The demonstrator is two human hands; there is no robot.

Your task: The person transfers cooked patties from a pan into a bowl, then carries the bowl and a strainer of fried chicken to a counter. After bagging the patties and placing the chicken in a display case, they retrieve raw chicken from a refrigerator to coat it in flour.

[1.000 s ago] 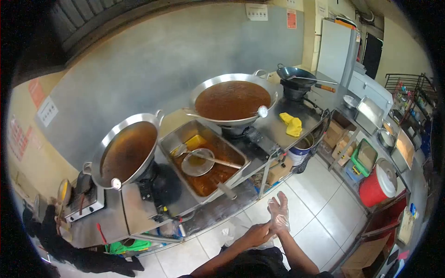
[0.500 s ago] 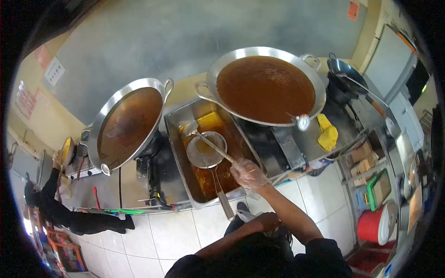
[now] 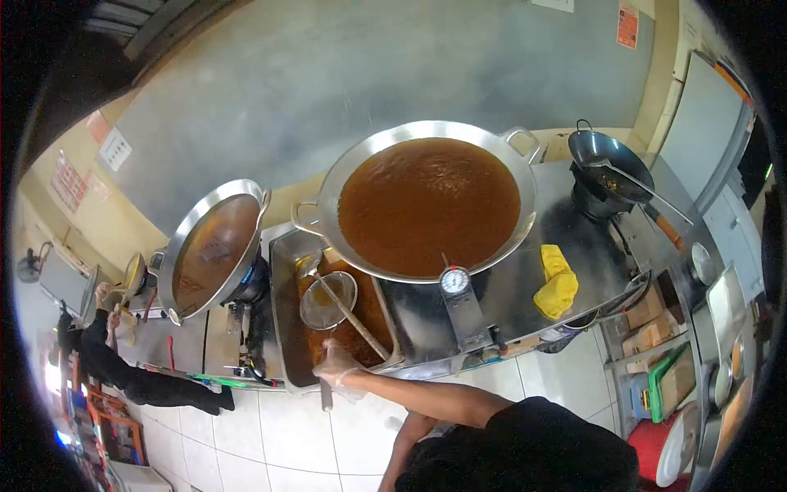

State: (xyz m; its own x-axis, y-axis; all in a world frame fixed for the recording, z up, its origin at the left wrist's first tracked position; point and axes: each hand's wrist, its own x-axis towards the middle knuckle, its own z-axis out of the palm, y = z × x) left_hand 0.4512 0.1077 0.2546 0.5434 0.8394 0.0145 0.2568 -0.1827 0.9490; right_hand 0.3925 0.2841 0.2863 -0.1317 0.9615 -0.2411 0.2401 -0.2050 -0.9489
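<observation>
My right hand (image 3: 338, 365), in a clear plastic glove, is closed around the handle of a round mesh strainer (image 3: 328, 302). The handle's end sticks out below my fingers, over the front rim of a deep metal tray (image 3: 280, 316). Brown oily liquid covers the tray's bottom. A ladle (image 3: 348, 313) with a long handle lies slanting across the tray and over the strainer, with no hand on it. My left forearm shows beneath my right arm. Its hand is hidden there, so its fingers cannot be made out.
A large wok (image 3: 529, 193) of brown liquid stands behind the tray, a dial thermometer (image 3: 455, 280) at its rim. A second wok (image 3: 182, 238) is left. To the right are a yellow cloth (image 3: 557, 283) and a dark wok (image 3: 643, 176). Another person (image 3: 123, 369) works far left.
My right hand has let go of the ladle handle and moved left onto the strainer handle. The ladle now rests in the tray. The camera view has shifted.
</observation>
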